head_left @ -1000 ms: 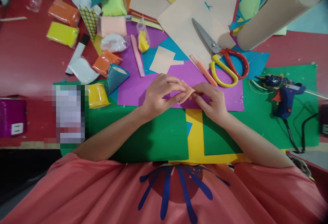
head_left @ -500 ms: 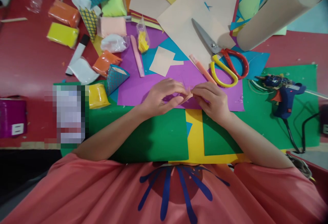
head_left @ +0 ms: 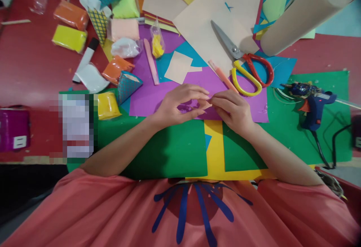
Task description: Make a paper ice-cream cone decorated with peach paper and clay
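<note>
Over the purple sheet (head_left: 146, 104), my two hands meet at the fingertips. My right hand (head_left: 234, 111) is closed in a pinch on a small peach paper piece (head_left: 208, 104), mostly hidden by the fingers. Curved around the piece's other side is my left hand (head_left: 180, 105), its thumb and fingertips at the paper and a gap inside the curve. Just behind them lie a peach paper square (head_left: 178, 67), an orange pen-like stick (head_left: 222, 75) and scissors (head_left: 238, 53) with one yellow and one red handle.
At right a blue glue gun (head_left: 313, 105) rests on a green sheet (head_left: 335, 141), its cord trailing. A thick cardboard tube (head_left: 304, 13) stands at the back right. On the left are packets of clay (head_left: 69, 38), a patterned paper cone (head_left: 128, 87) and a marker (head_left: 86, 60).
My left fingers have lifted slightly and spread farther from the thumb, widening the gap. My right hand stays nearly still at the paper piece.
</note>
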`<act>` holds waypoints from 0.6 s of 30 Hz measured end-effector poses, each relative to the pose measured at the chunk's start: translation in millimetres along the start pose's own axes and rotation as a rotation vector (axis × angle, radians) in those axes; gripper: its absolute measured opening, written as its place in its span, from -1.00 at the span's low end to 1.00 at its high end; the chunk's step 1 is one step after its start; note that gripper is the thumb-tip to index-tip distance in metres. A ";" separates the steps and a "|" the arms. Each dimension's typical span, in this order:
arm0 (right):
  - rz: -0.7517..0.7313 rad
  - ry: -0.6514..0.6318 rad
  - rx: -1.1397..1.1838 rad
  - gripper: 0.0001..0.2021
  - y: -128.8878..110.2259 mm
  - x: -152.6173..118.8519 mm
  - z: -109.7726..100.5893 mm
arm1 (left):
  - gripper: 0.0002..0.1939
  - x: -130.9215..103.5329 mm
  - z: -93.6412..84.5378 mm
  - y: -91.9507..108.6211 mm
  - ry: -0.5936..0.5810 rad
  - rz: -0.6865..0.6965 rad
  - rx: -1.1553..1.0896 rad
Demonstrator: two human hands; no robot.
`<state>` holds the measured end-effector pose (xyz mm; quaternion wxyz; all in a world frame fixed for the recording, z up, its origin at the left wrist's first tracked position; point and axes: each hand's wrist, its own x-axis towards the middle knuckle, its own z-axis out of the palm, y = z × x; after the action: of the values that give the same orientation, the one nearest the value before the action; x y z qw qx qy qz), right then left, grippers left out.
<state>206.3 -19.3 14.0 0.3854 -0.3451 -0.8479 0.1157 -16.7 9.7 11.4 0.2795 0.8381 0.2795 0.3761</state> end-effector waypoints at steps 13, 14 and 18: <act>0.075 0.002 0.078 -0.89 -4.2 2.5 1.6 | -0.74 2.5 3.4 -2.7 0.196 0.061 0.030; 0.117 -0.013 0.092 -0.89 -5.6 3.1 0.7 | -0.74 2.1 4.0 -3.3 0.210 0.057 0.062; 0.242 -0.051 0.177 -0.91 -10.0 5.7 -2.5 | -0.80 0.2 6.8 -4.8 0.099 -0.013 0.087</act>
<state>200.5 -23.0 23.5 0.3757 -0.4063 -0.7963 0.2442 -12.4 11.3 4.4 0.2311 0.8279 0.3143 0.4029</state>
